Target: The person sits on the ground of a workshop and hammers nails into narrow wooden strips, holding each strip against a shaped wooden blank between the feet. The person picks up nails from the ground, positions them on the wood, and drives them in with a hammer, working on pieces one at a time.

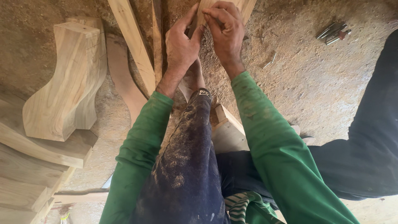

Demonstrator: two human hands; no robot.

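Both hands meet at the top centre on a pale wooden piece (244, 7) that runs off the upper edge. My left hand (181, 43) pinches its near end with thumb and fingers. My right hand (225, 31) is curled tight against the same end, and a small dark object shows between its fingers; what it is I cannot tell. Green sleeves cover both forearms. My dusty dark trouser leg (186, 161) stretches forward under the arms, with a bare foot (194, 76) below the hands.
Curved carved wooden legs (66, 79) stand and lie stacked at the left. Long wooden slats (134, 41) lean beside them. A wood block (227, 132) sits under my leg. Metal tools (333, 32) lie on the sawdust-covered floor (315, 83) at upper right.
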